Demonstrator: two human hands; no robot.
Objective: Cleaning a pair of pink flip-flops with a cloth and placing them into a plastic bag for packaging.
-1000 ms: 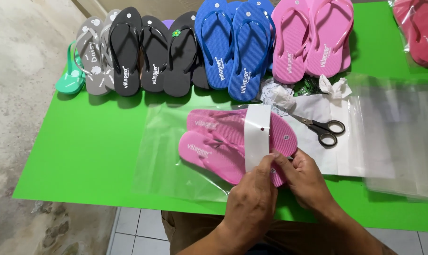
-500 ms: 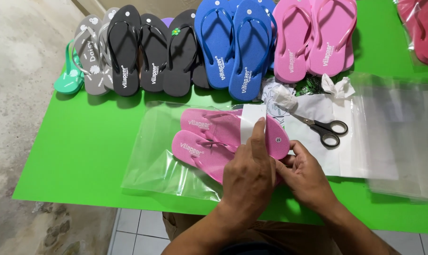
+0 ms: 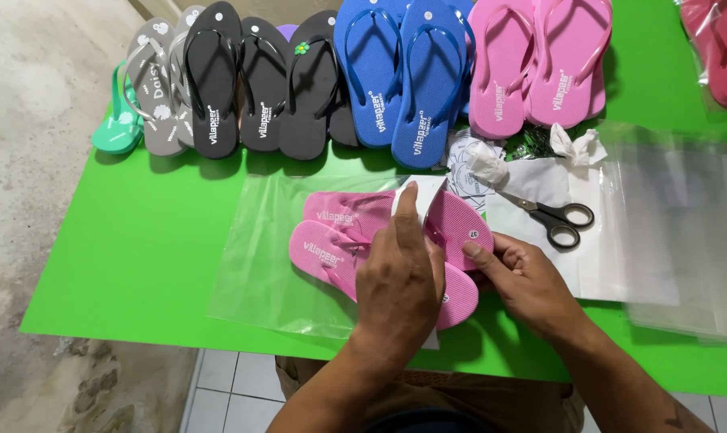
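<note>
A pair of pink flip-flops [image 3: 339, 240] lies on a clear plastic bag [image 3: 259, 265] on the green table [image 3: 139, 240]. A white paper band [image 3: 423, 196] wraps around the pair near the heels. My left hand [image 3: 399, 277] presses flat on the band, index finger stretched along it. My right hand [image 3: 524, 281] grips the heel end of the flip-flops at the right, thumb on the sole.
Along the far edge lie rows of flip-flops: teal [image 3: 119, 120], grey [image 3: 159, 88], black [image 3: 259, 80], blue [image 3: 403, 72], pink [image 3: 540, 64]. Black-handled scissors [image 3: 556, 216] rest on white paper right of my hands. Clear bags [image 3: 676, 232] are stacked at right; bagged red flip-flops [image 3: 720, 48] are far right.
The pair and bag have shifted slightly left. My left hand moved from pinching the band's near end to lying flat over it, finger extended along the strip.
</note>
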